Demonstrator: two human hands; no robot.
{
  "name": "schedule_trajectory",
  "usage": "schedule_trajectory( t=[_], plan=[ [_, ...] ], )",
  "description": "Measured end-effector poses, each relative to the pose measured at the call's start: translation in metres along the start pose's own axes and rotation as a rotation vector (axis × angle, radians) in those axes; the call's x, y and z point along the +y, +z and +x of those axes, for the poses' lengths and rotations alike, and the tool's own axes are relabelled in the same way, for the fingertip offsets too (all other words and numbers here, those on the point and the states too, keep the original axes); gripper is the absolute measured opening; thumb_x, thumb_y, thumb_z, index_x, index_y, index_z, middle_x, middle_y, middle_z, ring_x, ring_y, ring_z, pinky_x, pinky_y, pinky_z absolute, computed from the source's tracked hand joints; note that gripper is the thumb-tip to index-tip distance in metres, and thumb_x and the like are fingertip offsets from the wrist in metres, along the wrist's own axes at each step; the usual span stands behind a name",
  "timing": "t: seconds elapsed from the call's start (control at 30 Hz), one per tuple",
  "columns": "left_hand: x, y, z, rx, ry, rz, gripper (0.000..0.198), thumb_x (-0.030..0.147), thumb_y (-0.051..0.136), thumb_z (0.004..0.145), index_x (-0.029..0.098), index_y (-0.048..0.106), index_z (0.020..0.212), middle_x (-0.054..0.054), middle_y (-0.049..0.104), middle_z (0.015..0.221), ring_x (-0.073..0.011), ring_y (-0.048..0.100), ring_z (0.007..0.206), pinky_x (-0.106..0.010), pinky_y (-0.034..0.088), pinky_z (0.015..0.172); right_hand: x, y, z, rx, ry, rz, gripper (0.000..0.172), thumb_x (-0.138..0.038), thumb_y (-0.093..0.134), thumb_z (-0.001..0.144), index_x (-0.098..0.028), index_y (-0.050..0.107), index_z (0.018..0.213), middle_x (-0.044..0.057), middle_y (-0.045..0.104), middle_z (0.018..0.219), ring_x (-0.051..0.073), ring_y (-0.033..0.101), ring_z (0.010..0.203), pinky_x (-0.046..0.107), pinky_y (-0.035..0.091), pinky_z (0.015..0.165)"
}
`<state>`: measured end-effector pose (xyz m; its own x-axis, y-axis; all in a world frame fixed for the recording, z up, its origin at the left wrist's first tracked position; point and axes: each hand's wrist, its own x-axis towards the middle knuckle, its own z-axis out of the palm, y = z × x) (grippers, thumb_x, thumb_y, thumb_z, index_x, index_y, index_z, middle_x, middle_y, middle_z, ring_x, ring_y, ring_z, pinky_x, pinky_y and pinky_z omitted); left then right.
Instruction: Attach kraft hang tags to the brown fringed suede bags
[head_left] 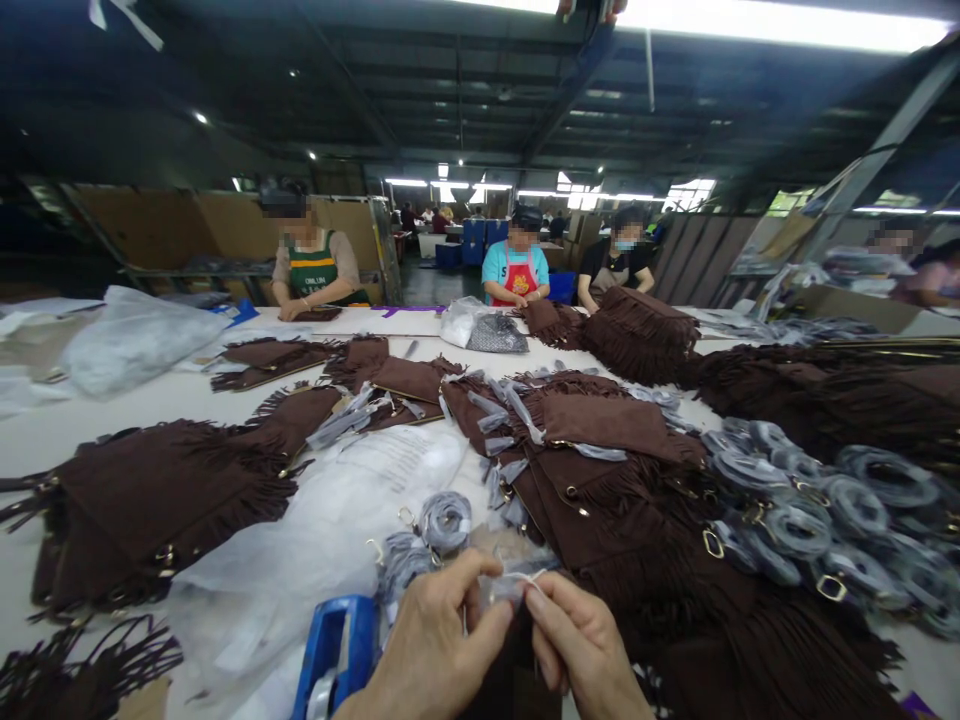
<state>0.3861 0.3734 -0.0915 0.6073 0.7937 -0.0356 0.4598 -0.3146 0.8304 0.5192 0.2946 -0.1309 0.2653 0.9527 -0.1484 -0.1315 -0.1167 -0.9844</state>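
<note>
My left hand [439, 635] is closed, with thumb and fingers pinching a small piece of clear plastic [499, 590]. Close beside it, my right hand [581, 640] pinches a thin white string [525, 577] that loops across to the plastic. Part of the string hangs below the right fingers. Under and between the hands lies dark brown material, mostly hidden. A blue tape dispenser [335, 655] stands just left of my left hand. Beyond the fingers sits a plastic-wrapped coiled strap [446, 520] with metal buckles.
Brown fringed bags [165, 490] are spread at left, with more bags [607, 425] piled at centre right. Many wrapped strap coils [802, 530] lie at right. White plastic sheeting [322, 520] covers the left middle. Co-workers [517, 265] work across the table [360, 322].
</note>
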Motion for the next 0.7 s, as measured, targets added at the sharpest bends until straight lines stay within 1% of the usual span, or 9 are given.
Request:
schedule_trajectory(
  t=[0.13,0.2,0.3,0.37,0.43,0.5,0.57,0.63,0.7],
  plan=[
    [-0.010,-0.001,0.001,0.068,0.038,-0.139,0.038,0.042,0.045,0.081,0.017,0.059,0.105,0.000,0.057,0.065,-0.0129,0.049,0.054,-0.021,0.036,0.050,-0.008,-0.011,0.005,0.024,-0.011,-0.073,0.046,-0.058,0.048,0.080,-0.014,0.061,0.077,-0.010,0.034,0.035,0.005,0.023,0.033,0.019,0.017,0.039],
    [-0.017,0.001,0.005,0.075,0.043,-0.159,0.043,0.042,0.039,0.085,0.018,0.054,0.116,0.001,0.057,0.062,-0.0123,0.049,0.053,-0.021,0.037,0.051,-0.013,-0.014,0.008,0.005,-0.030,-0.094,0.046,-0.059,0.048,0.079,-0.015,0.062,0.078,-0.010,0.033,0.035,0.006,0.024,0.034,0.020,0.018,0.040],
    [-0.020,0.005,0.013,0.021,0.104,-0.090,0.048,0.037,0.045,0.082,0.018,0.046,0.127,0.005,0.051,0.053,-0.0110,0.045,0.047,-0.020,0.033,0.048,-0.021,-0.015,0.012,-0.039,-0.063,-0.147,0.045,-0.058,0.047,0.081,-0.016,0.060,0.073,-0.009,0.033,0.036,0.006,0.025,0.036,0.021,0.020,0.041],
    [-0.018,0.008,0.017,-0.003,0.144,-0.069,0.039,0.035,0.045,0.083,0.019,0.055,0.117,0.004,0.052,0.054,-0.0109,0.046,0.048,-0.020,0.033,0.049,-0.022,-0.014,0.014,-0.076,-0.093,-0.210,0.044,-0.056,0.045,0.082,-0.016,0.057,0.068,-0.009,0.034,0.038,0.007,0.028,0.037,0.021,0.022,0.042],
    [-0.016,0.010,0.020,0.002,0.173,-0.059,0.029,0.034,0.042,0.085,0.019,0.064,0.093,0.002,0.056,0.059,-0.0113,0.049,0.052,-0.020,0.035,0.052,-0.022,-0.015,0.016,-0.099,-0.115,-0.271,0.043,-0.054,0.043,0.084,-0.017,0.055,0.065,-0.008,0.035,0.039,0.007,0.030,0.038,0.021,0.025,0.043],
    [-0.015,0.012,0.022,0.012,0.189,-0.041,0.031,0.034,0.039,0.087,0.018,0.063,0.075,0.001,0.057,0.061,-0.0115,0.051,0.055,-0.020,0.035,0.054,-0.021,-0.018,0.016,-0.102,-0.110,-0.316,0.042,-0.051,0.039,0.087,-0.017,0.055,0.066,-0.008,0.036,0.039,0.008,0.033,0.038,0.021,0.028,0.044],
    [-0.017,0.013,0.024,0.028,0.193,-0.005,0.032,0.034,0.038,0.087,0.018,0.059,0.070,0.002,0.054,0.058,-0.0109,0.050,0.053,-0.020,0.034,0.052,-0.023,-0.023,0.014,-0.073,-0.134,-0.392,0.039,-0.045,0.039,0.089,-0.018,0.057,0.068,-0.006,0.041,0.044,0.009,0.037,0.041,0.022,0.032,0.047],
    [-0.018,0.014,0.024,0.033,0.216,0.034,0.033,0.034,0.036,0.088,0.018,0.056,0.066,0.003,0.050,0.055,-0.0107,0.047,0.050,-0.020,0.033,0.050,-0.030,-0.027,0.012,0.027,-0.248,-0.511,0.030,-0.038,0.044,0.087,-0.018,0.062,0.075,0.001,0.055,0.061,0.012,0.048,0.052,0.023,0.039,0.055],
    [-0.019,0.015,0.024,0.020,0.256,0.064,0.034,0.034,0.035,0.088,0.019,0.054,0.064,0.003,0.049,0.054,-0.0109,0.045,0.049,-0.020,0.032,0.049,-0.039,-0.027,0.009,0.132,-0.392,-0.597,0.020,-0.032,0.049,0.085,-0.019,0.064,0.086,0.007,0.061,0.086,0.016,0.055,0.071,0.026,0.043,0.068]
  ],
)
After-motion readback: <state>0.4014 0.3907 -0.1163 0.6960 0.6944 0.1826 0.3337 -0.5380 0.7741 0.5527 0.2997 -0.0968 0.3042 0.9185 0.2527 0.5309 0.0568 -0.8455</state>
